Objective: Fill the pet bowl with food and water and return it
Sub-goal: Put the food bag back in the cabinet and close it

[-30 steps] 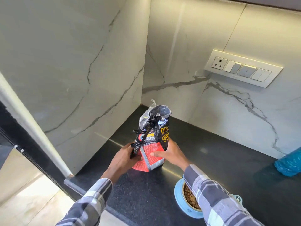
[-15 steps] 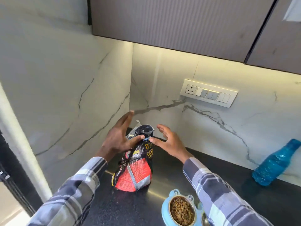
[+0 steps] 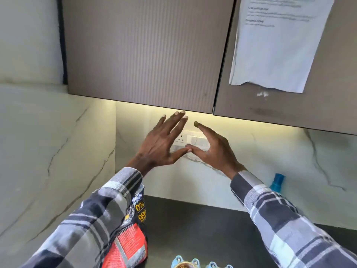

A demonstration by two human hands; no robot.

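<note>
The red and black pet food bag (image 3: 133, 238) stands on the dark counter (image 3: 202, 229), partly hidden by my left sleeve. The blue pet bowl (image 3: 185, 265) shows only its far rim at the bottom edge, with brown kibble in one cup. My left hand (image 3: 160, 144) is raised above the bag with fingers spread straight, reaching up near the lower edge of the wall cupboard door (image 3: 144, 55). My right hand (image 3: 214, 149) is raised beside it, fingers straight, the two thumbs nearly touching. Neither hand holds anything.
A blue water bottle (image 3: 277, 182) stands at the back right, partly behind my right sleeve. A white switch plate (image 3: 193, 140) sits on the marble wall behind my hands. A paper sheet (image 3: 276, 45) hangs on the right cupboard door. Marble wall closes the left side.
Both hands let go of the food bag and rose toward the cupboard's lower edge. The view tilted upward, so the bowl slid to the bottom edge.
</note>
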